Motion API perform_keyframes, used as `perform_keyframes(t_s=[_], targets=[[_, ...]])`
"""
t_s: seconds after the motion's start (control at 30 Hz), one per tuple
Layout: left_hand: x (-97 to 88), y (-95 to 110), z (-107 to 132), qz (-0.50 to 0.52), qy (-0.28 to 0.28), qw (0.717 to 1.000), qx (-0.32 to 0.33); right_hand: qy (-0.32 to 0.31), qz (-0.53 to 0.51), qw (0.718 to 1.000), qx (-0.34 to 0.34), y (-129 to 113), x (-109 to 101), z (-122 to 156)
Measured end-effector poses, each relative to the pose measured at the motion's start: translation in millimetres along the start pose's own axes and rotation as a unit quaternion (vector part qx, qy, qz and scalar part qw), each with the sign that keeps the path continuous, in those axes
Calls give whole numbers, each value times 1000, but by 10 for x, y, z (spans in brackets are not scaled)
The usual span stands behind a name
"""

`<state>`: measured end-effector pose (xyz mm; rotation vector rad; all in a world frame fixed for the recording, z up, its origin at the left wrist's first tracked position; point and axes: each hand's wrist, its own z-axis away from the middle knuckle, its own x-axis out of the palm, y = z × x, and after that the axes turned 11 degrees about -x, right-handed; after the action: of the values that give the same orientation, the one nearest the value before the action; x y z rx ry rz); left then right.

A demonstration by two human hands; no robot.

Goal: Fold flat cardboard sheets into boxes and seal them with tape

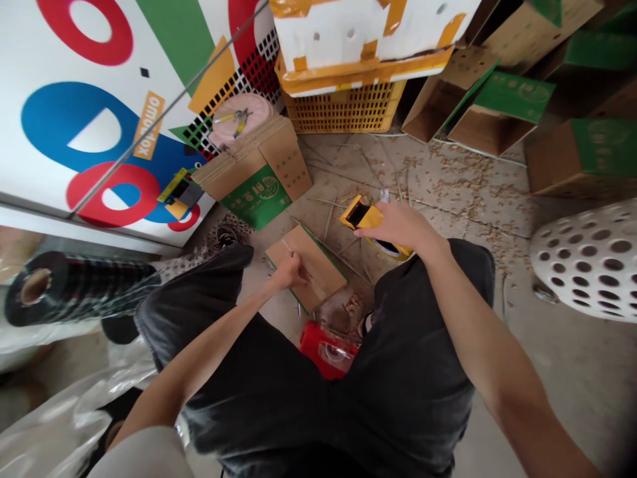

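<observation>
A small cardboard box [318,269] lies on the floor between my knees, a seam running across its top face. My left hand [291,271] is on that seam with its fingers curled in, gripping the flaps; the fingertips are partly hidden. To the right, my right hand [405,227] is wrapped round a yellow-and-black handheld tool [365,214], apart from the box. Its dark, hollow-looking end points left, and my palm covers much of its body, so its exact kind is unclear. Below the box, near my feet, sits a red item with a clear part [328,350].
Flattened green-printed cartons [263,176] stand at the left, with pliers [239,123] on a pink stool behind them. A yellow crate [343,109] holds a foam box. Open cartons [502,109] and a white perforated basket [592,259] stand right. Small brown bits and straps litter the floor.
</observation>
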<state>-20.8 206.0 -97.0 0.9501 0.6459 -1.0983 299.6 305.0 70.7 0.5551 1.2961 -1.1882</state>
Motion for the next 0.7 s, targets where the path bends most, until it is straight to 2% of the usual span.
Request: perform_keyframes(t_s=[0.23,0.4,0.47,0.57,0.7], targets=[[-48,-5,-28,-11,2,1000,3,-4,-6,1000,-1,25,22,-17],[-88,-65,-114,34,-23,999,22,-6,-21,1000,-5,54,39,-34],[-82,-56,-96,47,-33,998,35,2,-11,1000,-11,69,102,-67],[-60,-23,-39,33,-13,998,59,13,5,1000,-16,28,278,-130],[-55,-7,-15,20,-7,997,68,-11,-12,999,-27,-223,535,-161]])
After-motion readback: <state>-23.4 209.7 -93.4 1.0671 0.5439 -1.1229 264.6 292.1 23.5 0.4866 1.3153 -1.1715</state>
